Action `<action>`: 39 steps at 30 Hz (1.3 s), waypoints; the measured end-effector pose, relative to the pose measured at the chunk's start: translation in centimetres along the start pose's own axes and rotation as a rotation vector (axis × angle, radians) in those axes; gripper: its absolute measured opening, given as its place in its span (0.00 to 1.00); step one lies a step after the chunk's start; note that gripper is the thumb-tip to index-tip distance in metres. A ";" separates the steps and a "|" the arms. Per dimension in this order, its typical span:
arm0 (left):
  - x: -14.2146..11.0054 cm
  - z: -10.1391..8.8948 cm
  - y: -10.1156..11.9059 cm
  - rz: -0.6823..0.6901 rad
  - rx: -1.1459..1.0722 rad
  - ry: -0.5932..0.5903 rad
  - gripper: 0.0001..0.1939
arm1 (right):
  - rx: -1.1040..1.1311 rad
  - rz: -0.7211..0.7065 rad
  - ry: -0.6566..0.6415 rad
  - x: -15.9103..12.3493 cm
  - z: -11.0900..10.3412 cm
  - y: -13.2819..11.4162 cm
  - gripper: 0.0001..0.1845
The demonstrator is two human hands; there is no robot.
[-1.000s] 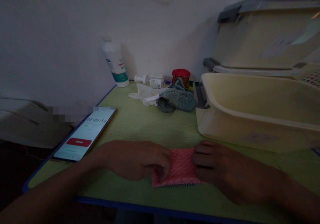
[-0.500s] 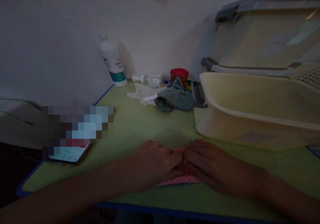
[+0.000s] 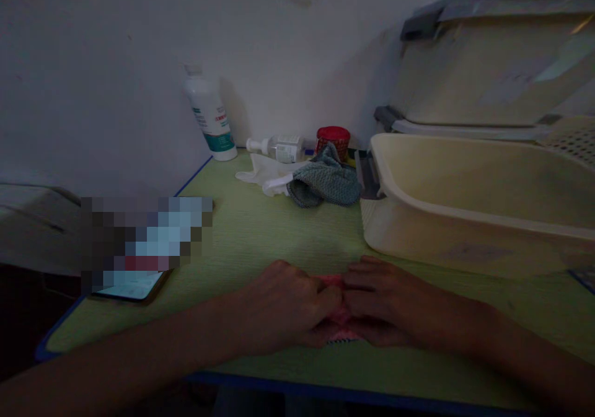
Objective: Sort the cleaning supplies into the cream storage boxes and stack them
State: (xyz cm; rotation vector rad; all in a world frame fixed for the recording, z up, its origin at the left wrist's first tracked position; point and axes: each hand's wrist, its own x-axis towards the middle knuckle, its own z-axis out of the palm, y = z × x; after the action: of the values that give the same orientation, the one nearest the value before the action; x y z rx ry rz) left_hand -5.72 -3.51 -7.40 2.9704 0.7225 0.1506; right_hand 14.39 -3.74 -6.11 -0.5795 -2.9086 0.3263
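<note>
Near the front of the green table, a pink cloth (image 3: 343, 315) with a dark-and-white striped edge is bunched between my two hands. My left hand (image 3: 290, 305) is closed on its left side, knuckles up, with the thumb pointing right. From the other side, my right hand (image 3: 390, 302) grips the cloth with bent fingers. The fingertips of both hands nearly meet over it, and most of the cloth is hidden beneath them.
A phone (image 3: 134, 284), partly pixelated, lies at the left. Along the wall are a white bottle (image 3: 211, 119), a pump bottle lying down (image 3: 284, 149), a red tin (image 3: 333, 139), white gloves (image 3: 264, 172) and a grey-green cloth (image 3: 325, 181). A cream bin (image 3: 427, 237) stands at right.
The pink cloth is more gathered, and less of its striped front edge shows. My right hand has shifted slightly up, and its fingers have curled further in.
</note>
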 end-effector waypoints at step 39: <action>-0.7 -1.4 -0.4 0.238 -0.281 -0.019 0.06 | 0.162 -0.094 0.038 -0.6 -0.2 -0.8 0.10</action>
State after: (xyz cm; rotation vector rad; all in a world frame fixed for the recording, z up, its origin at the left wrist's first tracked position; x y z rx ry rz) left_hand -6.70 -3.40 -6.14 2.7706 0.3117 0.2182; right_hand 14.64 -4.66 -5.80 -0.4181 -2.8266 0.5258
